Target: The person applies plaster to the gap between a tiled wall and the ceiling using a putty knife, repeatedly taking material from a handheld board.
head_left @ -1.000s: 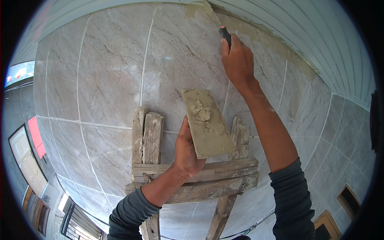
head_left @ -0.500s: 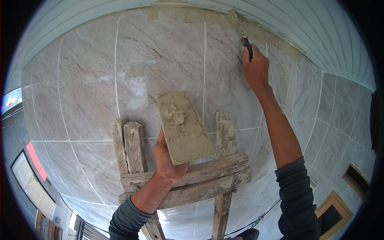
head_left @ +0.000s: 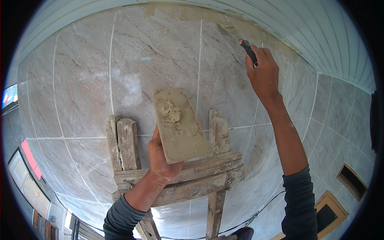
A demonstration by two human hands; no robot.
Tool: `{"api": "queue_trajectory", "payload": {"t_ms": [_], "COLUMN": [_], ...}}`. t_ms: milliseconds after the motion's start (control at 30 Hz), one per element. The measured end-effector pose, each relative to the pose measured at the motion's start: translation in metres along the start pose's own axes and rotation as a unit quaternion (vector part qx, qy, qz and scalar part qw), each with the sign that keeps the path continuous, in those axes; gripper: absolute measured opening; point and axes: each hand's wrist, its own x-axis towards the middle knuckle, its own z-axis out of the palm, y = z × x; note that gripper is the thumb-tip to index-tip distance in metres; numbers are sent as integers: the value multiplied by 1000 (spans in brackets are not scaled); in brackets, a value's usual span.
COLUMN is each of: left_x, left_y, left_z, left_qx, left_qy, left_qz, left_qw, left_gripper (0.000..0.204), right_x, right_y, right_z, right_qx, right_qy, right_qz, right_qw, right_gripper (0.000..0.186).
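Note:
My left hand (head_left: 163,161) is wrapped round the underside of a rectangular plasterer's float (head_left: 186,138), held flat side up. Beige paste coats the float, with a thicker lump of paste (head_left: 173,115) towards its far end. At the upper right, my right hand (head_left: 264,72) grips the black handle of a putty knife (head_left: 249,52). Its thin blade points up and left, close to the wall's top edge, and is hard to make out against the tiles. A smeared band of the same paste (head_left: 188,14) runs along the joint between tiled wall and ceiling.
Marbled grey tiles (head_left: 160,68) with white joints cover the wall. A white ribbed ceiling (head_left: 320,36) meets it above. Below my left hand stands a rough wooden trestle (head_left: 200,188) with upright posts. Wood-framed openings (head_left: 331,214) lie at lower right, a pale door (head_left: 29,182) at lower left.
My right hand has drawn the putty knife down from the ceiling joint, and its handle now tilts more to the left. The left hand still holds the float; the whole view has shifted slightly.

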Motion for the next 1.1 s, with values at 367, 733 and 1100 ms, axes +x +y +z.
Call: {"api": "queue_trajectory", "payload": {"t_ms": [367, 733, 1100], "left_x": [0, 2, 4], "left_y": [2, -1, -4], "left_z": [-1, 3, -14], "left_qx": [-33, -18, -115], "left_qy": [-64, -27, -30], "left_qz": [32, 10, -114], "left_qw": [997, 999, 986], "left_gripper": [46, 44, 45], "right_x": [135, 95, -63], "right_y": [-60, -19, -90], "right_z": [-43, -78, -105], "right_qx": [-234, -151, 559], "right_qy": [-209, -17, -262], "right_qz": [20, -91, 548], "right_qw": [949, 984, 565], "right_gripper": [21, 26, 35]}}
